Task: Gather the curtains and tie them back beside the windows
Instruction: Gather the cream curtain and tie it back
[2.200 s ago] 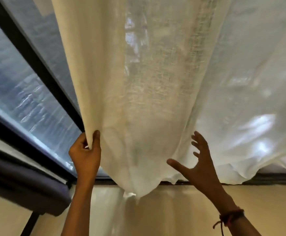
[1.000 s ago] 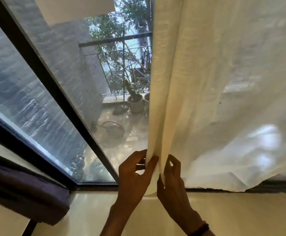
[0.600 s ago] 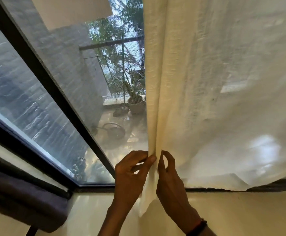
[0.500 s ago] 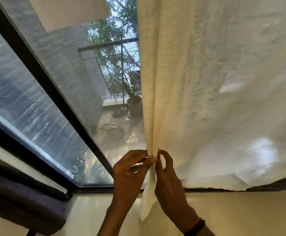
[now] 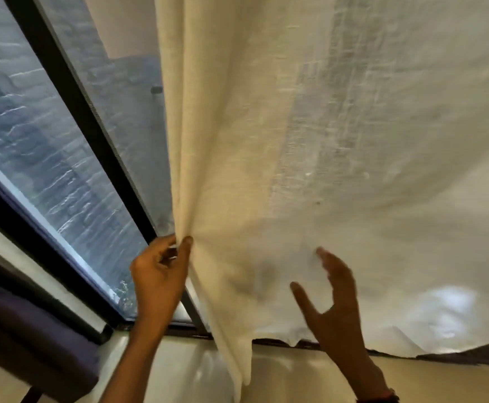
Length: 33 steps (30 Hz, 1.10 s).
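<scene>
A pale wall (image 5: 310,382) runs below the black-framed window (image 5: 72,93); a dark cushion (image 5: 31,333) sits at 8 o'clock. The cream curtain (image 5: 310,135) covers 12 to 4 o'clock. The left hand (image 5: 159,276) pinches its gathered edge; the right hand (image 5: 335,311) spreads wide beside it.

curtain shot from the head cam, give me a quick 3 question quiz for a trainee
1. True or false: the left hand pinches gathered folds of the curtain.
2. Pick one: the right hand is A) clenched in a fist, B) open with fingers spread, C) pinching the curtain's hem.
3. Fill in: in the picture, the dark window frame lies to the ____ of the gathered folds.

Key: 1 true; 2 B; 3 left.
</scene>
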Each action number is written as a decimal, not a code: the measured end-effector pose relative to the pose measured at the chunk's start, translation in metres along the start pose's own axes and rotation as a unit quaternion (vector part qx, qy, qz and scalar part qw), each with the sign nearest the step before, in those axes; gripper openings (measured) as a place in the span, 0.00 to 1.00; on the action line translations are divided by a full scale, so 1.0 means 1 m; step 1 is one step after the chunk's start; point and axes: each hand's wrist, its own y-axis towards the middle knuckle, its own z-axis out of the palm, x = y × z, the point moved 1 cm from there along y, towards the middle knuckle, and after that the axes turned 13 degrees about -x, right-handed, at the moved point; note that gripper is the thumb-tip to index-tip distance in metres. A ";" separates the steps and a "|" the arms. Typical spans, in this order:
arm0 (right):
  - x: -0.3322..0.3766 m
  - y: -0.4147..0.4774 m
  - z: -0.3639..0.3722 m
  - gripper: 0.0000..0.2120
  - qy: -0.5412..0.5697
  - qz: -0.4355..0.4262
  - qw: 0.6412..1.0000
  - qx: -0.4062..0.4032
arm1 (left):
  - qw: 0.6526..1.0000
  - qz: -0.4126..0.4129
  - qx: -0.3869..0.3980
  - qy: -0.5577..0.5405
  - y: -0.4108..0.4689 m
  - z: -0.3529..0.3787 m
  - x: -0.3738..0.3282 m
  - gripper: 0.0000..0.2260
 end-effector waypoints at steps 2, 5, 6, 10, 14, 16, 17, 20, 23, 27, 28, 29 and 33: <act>-0.002 0.012 -0.006 0.41 0.012 0.087 0.993 -0.075 | 0.999 -0.008 -0.031 0.016 0.017 -0.012 0.011 0.06; -0.003 0.026 -0.003 0.50 0.048 0.200 0.973 -0.104 | 0.998 -0.013 -0.062 0.027 0.038 -0.030 0.020 0.04; -0.003 0.030 0.000 0.53 0.059 0.218 0.968 -0.107 | 0.997 -0.007 -0.068 0.031 0.043 -0.034 0.021 0.05; 0.005 0.048 0.028 0.59 0.110 0.253 0.958 -0.083 | 0.996 0.012 -0.084 0.034 0.055 -0.048 0.020 0.04; 0.015 0.067 0.059 0.63 0.155 0.233 0.960 0.009 | 0.996 0.026 -0.075 0.045 0.057 -0.049 0.019 0.04; 0.021 0.078 0.071 0.64 0.169 0.198 0.964 0.052 | 0.996 0.035 -0.067 0.051 0.058 -0.047 0.018 0.05; 0.023 0.085 0.077 0.64 0.176 0.180 0.965 0.068 | 0.996 0.039 -0.067 0.054 0.059 -0.046 0.018 0.06; 0.032 0.098 0.091 0.61 0.191 0.162 0.961 0.118 | 0.995 0.052 -0.066 0.062 0.059 -0.044 0.019 0.06; 0.036 0.096 0.097 0.54 0.176 0.147 0.962 0.145 | 0.994 0.058 -0.059 0.068 0.056 -0.038 0.020 0.07; 0.032 0.065 0.091 0.46 0.178 0.154 0.959 0.157 | 0.989 0.102 -0.043 0.100 0.045 -0.026 0.018 0.10; 0.031 0.056 0.088 0.39 0.178 0.157 0.961 0.139 | 0.988 0.107 -0.036 0.108 0.043 -0.023 0.019 0.10; 0.029 0.048 0.083 0.29 0.166 0.152 0.969 0.100 | 0.987 0.109 -0.028 0.115 0.038 -0.019 0.020 0.09; 0.024 0.028 0.058 0.06 0.094 0.112 0.985 -0.088 | 0.983 0.146 -0.011 0.110 0.019 -0.001 0.015 0.08</act>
